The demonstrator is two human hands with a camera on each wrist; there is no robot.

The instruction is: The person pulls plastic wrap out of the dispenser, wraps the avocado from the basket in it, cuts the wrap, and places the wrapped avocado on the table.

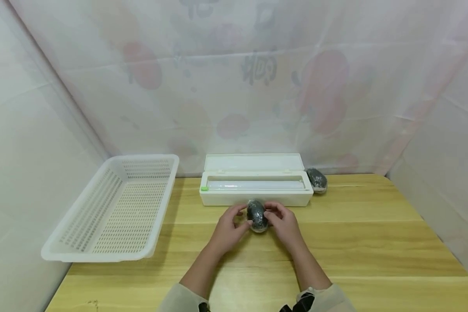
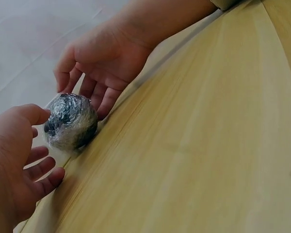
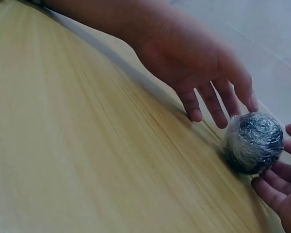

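Observation:
In the head view a dark oval avocado-like item [image 1: 257, 216] tightly wrapped in cling film sits between both hands, just in front of the long white cling film dispenser [image 1: 255, 199]. My left hand [image 1: 228, 232] holds its left side with thumb and forefinger, the other fingers curved loosely. From the right, my right hand [image 1: 284, 225] grips it with thumb and fingers. The left wrist view shows crinkled film over the wrapped item [image 2: 70, 121], with the right hand [image 2: 109, 56] on its far side. In the right wrist view, the left hand's [image 3: 189, 58] fingers meet the wrapped item [image 3: 256, 143].
The dispenser's lid [image 1: 254, 162] stands raised, showing the film roll [image 1: 255, 185] inside. A second wrapped dark item [image 1: 317, 180] lies against its right end. At the left stands a white perforated basket [image 1: 154, 234] on the wooden table [image 1: 374, 251]. A pale curtain [image 1: 226, 95] hangs behind.

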